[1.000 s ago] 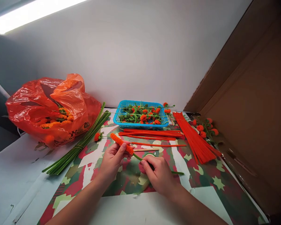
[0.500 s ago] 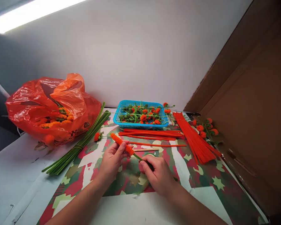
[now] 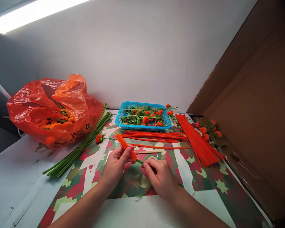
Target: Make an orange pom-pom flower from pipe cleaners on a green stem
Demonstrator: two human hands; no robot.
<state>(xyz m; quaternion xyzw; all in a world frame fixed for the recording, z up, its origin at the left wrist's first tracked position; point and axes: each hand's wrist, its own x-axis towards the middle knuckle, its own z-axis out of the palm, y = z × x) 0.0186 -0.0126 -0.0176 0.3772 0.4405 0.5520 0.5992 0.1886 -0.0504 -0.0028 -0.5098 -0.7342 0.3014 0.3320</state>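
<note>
Between the fingers of my left hand (image 3: 117,163) is an orange pipe-cleaner coil (image 3: 122,141), wound into a thick tube that tilts up to the left. From its lower end comes a green pipe-cleaner stem (image 3: 139,161). My right hand (image 3: 160,177) pinches that stem close to the coil, and hides most of its length. Just beyond my hands lie loose orange pipe cleaners (image 3: 156,136) and a thin wooden stick (image 3: 149,152). A finished-looking orange flower (image 3: 99,138) rests left of the coil's tip.
A blue basket (image 3: 120,122) at the back holds orange flowers with green leaves. Left are a red plastic bag (image 3: 26,107) and a bundle of green pipe cleaners (image 3: 80,147). A fan of orange pipe cleaners (image 3: 199,142) lies right, before a cardboard wall (image 3: 251,88).
The orange coil has turned to a steeper tilt, its tip shifting slightly right. My left fingers now grip it lower, nearer the stem. My right hand has barely moved.
</note>
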